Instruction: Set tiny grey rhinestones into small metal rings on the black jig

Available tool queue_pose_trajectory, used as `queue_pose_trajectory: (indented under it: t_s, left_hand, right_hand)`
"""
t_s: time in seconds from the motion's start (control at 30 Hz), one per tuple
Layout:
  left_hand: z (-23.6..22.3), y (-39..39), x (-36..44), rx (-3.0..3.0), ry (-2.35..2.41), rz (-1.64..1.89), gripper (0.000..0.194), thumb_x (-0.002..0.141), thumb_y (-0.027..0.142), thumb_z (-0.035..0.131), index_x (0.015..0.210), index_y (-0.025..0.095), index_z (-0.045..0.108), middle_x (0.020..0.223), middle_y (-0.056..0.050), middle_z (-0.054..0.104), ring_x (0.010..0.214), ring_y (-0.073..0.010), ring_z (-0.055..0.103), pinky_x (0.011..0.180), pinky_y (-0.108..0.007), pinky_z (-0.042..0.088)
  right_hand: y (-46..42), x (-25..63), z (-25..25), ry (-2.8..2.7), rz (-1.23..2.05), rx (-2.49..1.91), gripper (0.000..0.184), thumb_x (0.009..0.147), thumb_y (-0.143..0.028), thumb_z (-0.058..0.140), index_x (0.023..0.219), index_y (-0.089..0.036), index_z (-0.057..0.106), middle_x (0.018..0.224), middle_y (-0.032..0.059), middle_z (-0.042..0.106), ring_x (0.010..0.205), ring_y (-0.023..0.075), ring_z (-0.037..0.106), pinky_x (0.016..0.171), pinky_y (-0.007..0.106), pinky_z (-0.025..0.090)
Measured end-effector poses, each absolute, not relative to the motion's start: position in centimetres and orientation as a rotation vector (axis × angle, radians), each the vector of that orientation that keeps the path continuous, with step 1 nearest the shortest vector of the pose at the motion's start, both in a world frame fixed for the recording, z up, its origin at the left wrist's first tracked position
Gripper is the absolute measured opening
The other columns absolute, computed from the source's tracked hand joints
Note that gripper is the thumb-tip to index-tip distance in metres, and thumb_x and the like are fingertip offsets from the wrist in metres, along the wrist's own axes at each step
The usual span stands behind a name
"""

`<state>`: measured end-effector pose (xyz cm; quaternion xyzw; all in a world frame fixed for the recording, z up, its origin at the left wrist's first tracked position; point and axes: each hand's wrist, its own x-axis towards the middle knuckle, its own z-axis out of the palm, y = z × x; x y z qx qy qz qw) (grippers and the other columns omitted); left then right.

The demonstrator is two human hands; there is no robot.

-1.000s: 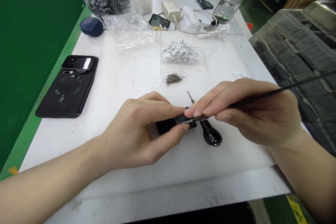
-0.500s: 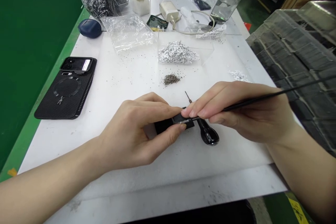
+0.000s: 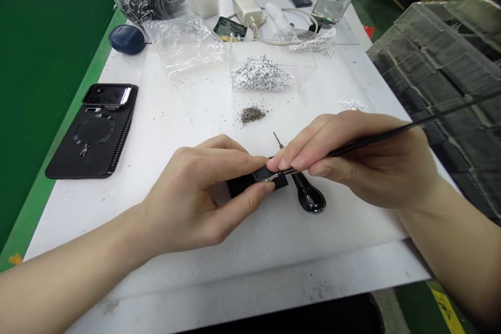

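The left grip (image 3: 191, 198) is pinching a small black piece (image 3: 270, 176) firmly between thumb and fingers, keeping it steady, while the nearly shut right grip (image 3: 352, 159) is holding fine black tweezers (image 3: 391, 133) low, their tips resting at the piece, a black-handled screwdriver (image 3: 309, 195) lying just beside that grip.

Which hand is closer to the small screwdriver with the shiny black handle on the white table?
Right. The right hand is just above and beside the screwdriver; the left hand is farther away, to the screwdriver's left.
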<state>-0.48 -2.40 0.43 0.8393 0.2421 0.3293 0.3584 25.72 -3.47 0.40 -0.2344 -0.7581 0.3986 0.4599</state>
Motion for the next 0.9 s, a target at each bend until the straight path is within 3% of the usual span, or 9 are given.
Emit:
queue_pose_trajectory:
  t_s: [0.07,0.23,0.33,0.43,0.6,0.67,0.73,0.8,0.9]
  left_hand:
    - [0.5,-2.4,-0.5,2.169,0.633,0.839,0.02,0.103,0.013,0.076,0.112,0.026,0.088,0.1,0.0,0.088,0.086,-0.0162,0.079,0.084,-0.028,0.067]
    - [0.4,-2.3,-0.6,2.212,0.669,0.833,0.021,0.104,0.017,0.075,0.122,0.018,0.086,0.104,-0.006,0.09,0.093,-0.0204,0.081,0.08,-0.03,0.069]
    - [0.2,-2.3,-0.6,2.232,0.655,0.827,0.021,0.105,0.018,0.074,0.122,0.013,0.086,0.106,-0.008,0.09,0.094,-0.0203,0.08,0.082,-0.029,0.069]
    - [0.0,-2.3,-0.5,2.239,0.65,0.833,0.021,0.106,0.02,0.073,0.122,0.013,0.085,0.106,-0.008,0.09,0.095,-0.0207,0.08,0.08,-0.029,0.069]
    - [-0.1,-2.4,-0.5,2.241,0.666,0.83,0.022,0.107,0.022,0.073,0.123,0.019,0.086,0.108,-0.006,0.09,0.099,-0.0221,0.081,0.079,-0.029,0.069]
    - [-0.1,-2.4,-0.4,2.247,0.661,0.832,0.023,0.107,0.022,0.072,0.125,0.019,0.085,0.109,-0.006,0.09,0.099,-0.0227,0.081,0.079,-0.03,0.069]
    - [-0.1,-2.4,-0.4,2.253,0.646,0.826,0.024,0.107,0.022,0.071,0.127,0.02,0.085,0.11,-0.006,0.09,0.1,-0.0231,0.081,0.081,-0.032,0.069]
    - [-0.1,-2.4,-0.4,2.254,0.635,0.826,0.024,0.108,0.021,0.07,0.127,0.022,0.084,0.111,-0.004,0.09,0.1,-0.0228,0.081,0.081,-0.032,0.069]
    - [-0.4,-2.3,-0.4,2.256,0.624,0.839,0.023,0.108,0.021,0.069,0.125,0.025,0.084,0.111,-0.002,0.09,0.099,-0.0219,0.081,0.081,-0.031,0.068]
  right_hand:
    - [-3.4,25.6,0.5,-1.869,0.99,-0.577,0.007,0.104,-0.016,0.08,0.109,-0.019,0.084,0.104,0.0061,0.088,0.102,0.0209,0.087,0.091,0.032,0.074]
    - [-3.3,26.6,2.2,-1.714,0.767,-0.734,0.004,0.102,-0.028,0.084,0.1,-0.025,0.085,0.096,0.0051,0.081,0.081,0.02,0.08,0.063,0.034,0.065]
    - [-3.1,28.5,3.1,-2.111,0.378,-1.034,0.015,0.098,-0.014,0.084,0.101,-0.029,0.084,0.098,0.0036,0.075,0.083,0.018,0.072,0.072,0.035,0.058]
    - [-2.5,30.4,2.7,-2.489,0.253,-1.008,0.035,0.099,-0.002,0.06,0.107,-0.028,0.083,0.101,0.0051,0.073,0.084,0.02,0.071,0.069,0.037,0.054]
    - [-2.6,29.8,1.9,-2.49,0.101,-1.091,0.039,0.102,-0.005,0.051,0.106,-0.025,0.084,0.105,0.0098,0.072,0.095,0.0263,0.068,0.079,0.042,0.055]
    - [-3.4,28.4,2.2,-2.369,0.145,-1.176,0.034,0.104,-0.01,0.053,0.116,-0.022,0.082,0.107,0.0117,0.075,0.094,0.0266,0.069,0.082,0.043,0.055]
    - [-4.4,26.9,2.6,-2.393,0.23,-1.26,0.025,0.104,-0.018,0.056,0.113,-0.021,0.079,0.099,0.0101,0.078,0.096,0.0284,0.069,0.083,0.043,0.054]
    - [-5.2,25.8,2.8,-2.428,0.357,-1.414,0.021,0.103,-0.025,0.06,0.117,-0.021,0.075,0.083,0.0044,0.075,0.084,0.0254,0.068,0.072,0.039,0.05]
    - [-5.7,25.4,2.7,-2.434,0.481,-1.533,0.035,0.099,-0.026,0.062,0.132,-0.019,0.069,0.069,-0.003,0.066,0.069,0.0207,0.063,0.064,0.035,0.044]
